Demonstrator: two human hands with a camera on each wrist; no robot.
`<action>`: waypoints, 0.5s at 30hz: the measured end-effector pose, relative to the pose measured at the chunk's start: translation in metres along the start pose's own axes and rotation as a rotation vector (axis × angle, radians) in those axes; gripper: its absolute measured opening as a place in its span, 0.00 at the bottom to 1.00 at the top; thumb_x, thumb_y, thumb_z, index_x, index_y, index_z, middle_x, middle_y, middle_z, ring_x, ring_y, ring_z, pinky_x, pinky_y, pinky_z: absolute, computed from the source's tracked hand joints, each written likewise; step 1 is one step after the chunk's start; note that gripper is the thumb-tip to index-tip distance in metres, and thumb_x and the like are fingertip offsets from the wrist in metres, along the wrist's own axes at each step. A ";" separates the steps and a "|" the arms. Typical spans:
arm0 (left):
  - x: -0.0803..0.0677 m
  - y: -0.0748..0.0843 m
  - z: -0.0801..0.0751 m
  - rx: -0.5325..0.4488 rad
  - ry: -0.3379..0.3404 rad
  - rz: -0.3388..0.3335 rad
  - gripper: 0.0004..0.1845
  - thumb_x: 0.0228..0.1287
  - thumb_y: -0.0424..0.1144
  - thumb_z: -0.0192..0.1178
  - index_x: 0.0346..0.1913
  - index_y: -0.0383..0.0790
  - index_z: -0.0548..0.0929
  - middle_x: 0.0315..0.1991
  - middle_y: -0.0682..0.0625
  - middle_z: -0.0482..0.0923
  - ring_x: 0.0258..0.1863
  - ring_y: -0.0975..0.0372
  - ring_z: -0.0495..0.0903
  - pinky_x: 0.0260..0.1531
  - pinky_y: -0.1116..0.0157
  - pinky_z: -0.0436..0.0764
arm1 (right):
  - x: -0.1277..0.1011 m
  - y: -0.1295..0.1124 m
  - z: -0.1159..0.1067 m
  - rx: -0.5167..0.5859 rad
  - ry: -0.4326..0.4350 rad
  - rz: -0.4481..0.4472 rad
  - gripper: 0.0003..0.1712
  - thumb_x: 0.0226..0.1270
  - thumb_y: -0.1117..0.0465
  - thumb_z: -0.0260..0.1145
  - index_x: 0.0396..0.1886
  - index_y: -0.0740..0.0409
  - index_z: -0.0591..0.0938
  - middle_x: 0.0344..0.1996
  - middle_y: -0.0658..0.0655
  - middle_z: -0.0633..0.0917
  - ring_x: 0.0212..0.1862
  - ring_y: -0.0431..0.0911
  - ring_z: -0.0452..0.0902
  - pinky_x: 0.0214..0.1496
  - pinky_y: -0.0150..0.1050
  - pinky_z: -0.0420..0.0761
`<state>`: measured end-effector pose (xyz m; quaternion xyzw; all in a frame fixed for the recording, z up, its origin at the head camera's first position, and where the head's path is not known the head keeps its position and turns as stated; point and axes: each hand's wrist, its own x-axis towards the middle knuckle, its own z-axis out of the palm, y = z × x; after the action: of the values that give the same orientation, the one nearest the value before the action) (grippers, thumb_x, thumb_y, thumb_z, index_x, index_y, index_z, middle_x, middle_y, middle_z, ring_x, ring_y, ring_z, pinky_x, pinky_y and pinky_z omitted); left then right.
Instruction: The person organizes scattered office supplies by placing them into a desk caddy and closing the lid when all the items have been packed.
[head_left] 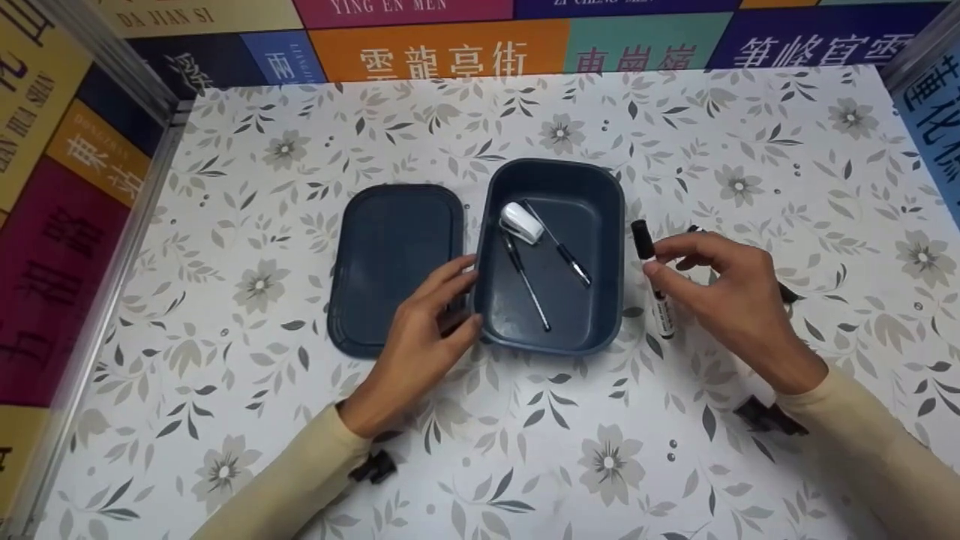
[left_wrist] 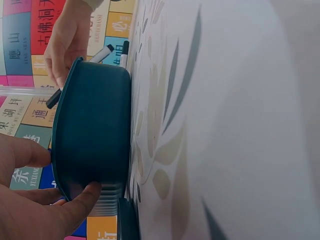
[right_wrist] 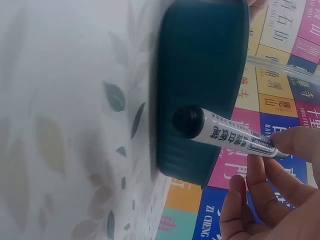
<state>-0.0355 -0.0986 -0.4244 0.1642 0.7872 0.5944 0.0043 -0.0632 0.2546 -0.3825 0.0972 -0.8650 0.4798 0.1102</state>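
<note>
My right hand [head_left: 731,292] pinches a black-and-white whiteboard marker [right_wrist: 235,135] between thumb and fingertips, just right of the dark blue box [head_left: 611,330]. The marker is tilted, its black cap [head_left: 642,240] uppermost in the head view. With fingers extended, my left hand [head_left: 431,330] touches the box's left outer wall near the front corner. Inside the box lie two pens, one on the left [head_left: 526,281] and one on the right [head_left: 559,247], and a small white stapler [head_left: 523,221]. Dark ends of something [head_left: 787,292] show behind my right hand, mostly hidden.
A dark blue lid [head_left: 401,262] lies flat left of the box, partly behind my left hand. The table [head_left: 600,405] has a floral cover. Colourful lettered panels [head_left: 450,56] stand at its back and sides. Beyond the box, another marker [left_wrist: 124,54] shows in the left wrist view.
</note>
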 end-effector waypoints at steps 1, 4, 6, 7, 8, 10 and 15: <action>0.000 0.000 0.000 -0.001 0.001 -0.001 0.30 0.70 0.23 0.66 0.74 0.23 0.77 0.81 0.45 0.70 0.73 0.51 0.78 0.65 0.57 0.86 | 0.001 -0.001 0.001 0.005 -0.002 0.006 0.10 0.67 0.69 0.81 0.46 0.56 0.96 0.38 0.46 0.93 0.42 0.39 0.85 0.48 0.29 0.79; 0.000 0.000 0.000 -0.005 0.001 -0.008 0.30 0.70 0.23 0.66 0.74 0.23 0.77 0.81 0.45 0.70 0.73 0.52 0.78 0.65 0.58 0.86 | 0.004 -0.004 0.003 0.020 -0.008 0.020 0.08 0.68 0.68 0.80 0.46 0.55 0.96 0.38 0.47 0.93 0.42 0.40 0.86 0.49 0.29 0.80; 0.000 0.000 0.000 -0.010 0.002 -0.013 0.30 0.70 0.23 0.65 0.74 0.22 0.77 0.81 0.45 0.70 0.73 0.51 0.78 0.65 0.58 0.86 | 0.007 -0.006 0.005 0.035 -0.012 0.013 0.08 0.69 0.68 0.80 0.46 0.55 0.96 0.38 0.49 0.93 0.41 0.41 0.86 0.49 0.30 0.81; 0.001 0.000 0.000 -0.009 0.003 -0.013 0.30 0.70 0.23 0.66 0.74 0.23 0.77 0.81 0.45 0.70 0.73 0.51 0.78 0.65 0.58 0.86 | 0.008 -0.007 0.006 0.044 -0.013 0.009 0.09 0.69 0.69 0.80 0.45 0.55 0.96 0.38 0.50 0.93 0.41 0.41 0.87 0.48 0.30 0.82; 0.000 0.000 0.000 -0.007 0.004 -0.012 0.30 0.70 0.23 0.66 0.74 0.23 0.77 0.81 0.45 0.70 0.73 0.51 0.78 0.65 0.59 0.85 | 0.009 -0.008 0.007 0.054 -0.014 0.003 0.09 0.69 0.69 0.80 0.45 0.55 0.96 0.38 0.52 0.93 0.40 0.42 0.87 0.48 0.30 0.82; 0.000 0.000 0.000 -0.003 0.006 -0.005 0.30 0.69 0.22 0.66 0.74 0.22 0.77 0.81 0.44 0.70 0.73 0.51 0.78 0.65 0.59 0.86 | 0.012 -0.009 0.010 0.073 -0.015 -0.009 0.09 0.69 0.70 0.79 0.45 0.56 0.96 0.37 0.55 0.93 0.39 0.42 0.88 0.48 0.30 0.84; 0.001 -0.001 0.000 0.013 0.004 0.004 0.30 0.69 0.22 0.67 0.74 0.22 0.77 0.81 0.44 0.70 0.74 0.52 0.77 0.65 0.59 0.86 | 0.018 -0.010 0.016 0.116 -0.019 -0.019 0.09 0.69 0.72 0.78 0.46 0.58 0.95 0.38 0.59 0.93 0.38 0.43 0.89 0.46 0.30 0.85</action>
<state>-0.0365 -0.0984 -0.4249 0.1644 0.7908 0.5895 0.0004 -0.0789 0.2342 -0.3774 0.1163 -0.8357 0.5273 0.1007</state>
